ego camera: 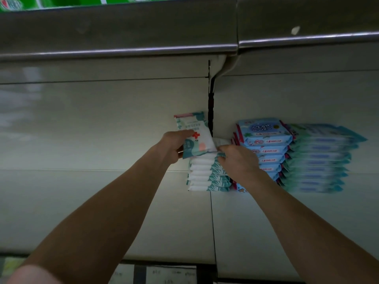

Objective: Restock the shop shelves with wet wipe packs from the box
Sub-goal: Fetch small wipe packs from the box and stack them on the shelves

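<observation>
Two bare forearms reach up from the lower edge of the view toward the back of a pale shelf (102, 212). Left hand (176, 144): thumb and fingers grasp one wet wipe pack (195, 136), white and teal with a red cross, held tilted just above a stack of white-and-teal packs (207, 175). This stack stands on the shelf at the seam between two shelf panels, below the dark slotted upright (211, 111). Right hand (240, 162): fingers curl onto the right end of the stack's top; whether they pinch it or only press on it cannot be told. Just right of the stack, partly behind the right wrist, stands a stack of blue packs (264, 148) with printed labels, and touching that, a further blurred teal-and-blue stack (317, 158). Above runs the metal edge of the upper shelf (123, 50), bearing green packages (71, 1). Price labels (164, 273) line the shelf's front edge.
</observation>
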